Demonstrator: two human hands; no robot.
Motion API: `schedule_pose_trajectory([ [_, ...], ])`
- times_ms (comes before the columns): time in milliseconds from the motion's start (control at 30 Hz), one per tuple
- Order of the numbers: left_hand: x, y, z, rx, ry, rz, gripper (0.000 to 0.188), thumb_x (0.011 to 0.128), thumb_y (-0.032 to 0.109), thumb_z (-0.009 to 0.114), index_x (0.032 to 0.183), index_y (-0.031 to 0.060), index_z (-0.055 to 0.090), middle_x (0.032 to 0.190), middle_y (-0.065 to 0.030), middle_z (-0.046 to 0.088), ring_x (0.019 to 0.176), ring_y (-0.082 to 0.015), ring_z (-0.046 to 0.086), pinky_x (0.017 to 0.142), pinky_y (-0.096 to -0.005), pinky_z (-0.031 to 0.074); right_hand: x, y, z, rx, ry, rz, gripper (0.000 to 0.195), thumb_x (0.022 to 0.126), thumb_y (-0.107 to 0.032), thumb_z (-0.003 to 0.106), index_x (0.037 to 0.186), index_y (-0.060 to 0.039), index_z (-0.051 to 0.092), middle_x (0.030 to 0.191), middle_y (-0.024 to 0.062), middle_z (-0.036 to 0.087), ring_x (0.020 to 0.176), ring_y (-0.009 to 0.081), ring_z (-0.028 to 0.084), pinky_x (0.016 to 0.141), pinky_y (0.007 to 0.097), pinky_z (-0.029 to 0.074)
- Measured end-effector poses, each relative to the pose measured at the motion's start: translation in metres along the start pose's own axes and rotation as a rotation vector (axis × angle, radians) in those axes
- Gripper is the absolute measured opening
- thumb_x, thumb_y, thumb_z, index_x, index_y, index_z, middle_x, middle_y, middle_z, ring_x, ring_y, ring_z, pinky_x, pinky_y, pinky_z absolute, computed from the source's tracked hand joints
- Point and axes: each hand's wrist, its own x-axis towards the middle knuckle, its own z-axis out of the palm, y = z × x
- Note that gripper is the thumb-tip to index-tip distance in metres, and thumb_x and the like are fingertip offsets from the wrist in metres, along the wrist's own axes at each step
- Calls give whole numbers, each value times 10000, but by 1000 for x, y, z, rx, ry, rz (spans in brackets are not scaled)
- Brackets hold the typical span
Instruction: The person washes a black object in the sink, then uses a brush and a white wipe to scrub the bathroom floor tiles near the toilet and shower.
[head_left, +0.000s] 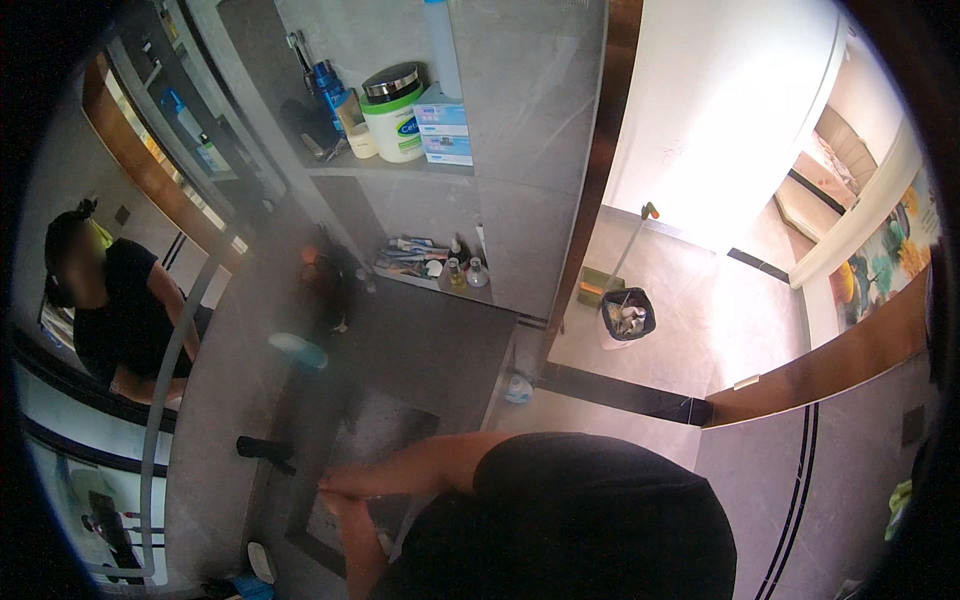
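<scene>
My right hand (341, 478) and my left hand (331, 501) touch each other over the grey washbasin (386, 416). Their fingers overlap and are blurred, so whether anything is between them cannot be told. Just beyond them, a black faucet (266, 448) sticks out from the wall side. A blurred pale blue-green oval object (298, 350) lies on the counter, up and to the left of my hands. Both forearms are bare below black short sleeves.
An upper niche holds a white jar with a green band (391, 120), light-blue boxes (444, 135) and an electric toothbrush (300, 56). Below, a white tray (409, 277) holds tubes beside small bottles. A mirror (135, 247) is at left. Beyond the doorway stands a lined waste bin (628, 315) by a dustpan (592, 286).
</scene>
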Motion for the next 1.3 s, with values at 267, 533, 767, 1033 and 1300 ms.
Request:
schedule_pose_trajectory([
  [267, 9, -1, -7, 15, -10, 23, 475, 908, 399, 275, 1096, 50, 536, 1091, -116, 511, 1033, -230, 477, 867, -401, 378, 18, 23, 14, -198, 179, -99, 320, 895, -324, 426, 1058, -73, 539, 1020, 133, 555, 925, 267, 533, 771, 402, 432],
  [533, 7, -2, -5, 165, 1, 103, 537, 924, 448, 227, 1165, 33, 469, 1120, -125, 475, 1057, -226, 449, 895, -411, 357, 19, 23, 13, -235, 189, -127, 293, 898, -321, 421, 991, -74, 550, 955, 131, 559, 865, 269, 539, 732, 406, 434],
  [767, 9, 9, -14, 150, 21, 71, 451, 917, 408, 293, 1111, 63, 508, 1091, -100, 511, 1027, -215, 479, 884, -409, 369, 24, 17, 18, -256, 183, -152, 283, 901, -319, 418, 932, -76, 560, 898, 128, 563, 814, 271, 543, 697, 409, 437],
  [1033, -5, 0, 2, 1905, 310, 431, 308, 893, 323, 414, 984, 84, 585, 1002, -67, 579, 945, -198, 543, 839, -383, 407, 19, 17, 22, -273, 175, -157, 289, 904, -316, 414, 865, -77, 572, 832, 126, 568, 754, 273, 548, 657, 414, 439],
  [1300, -19, 3, 34, 2956, 243, 430, 192, 873, 231, 517, 860, 101, 657, 912, -34, 642, 869, -177, 599, 807, -354, 436, 21, 18, 24, -293, 187, -174, 312, 907, -313, 410, 798, -79, 583, 767, 124, 572, 695, 275, 553, 618, 418, 442],
])
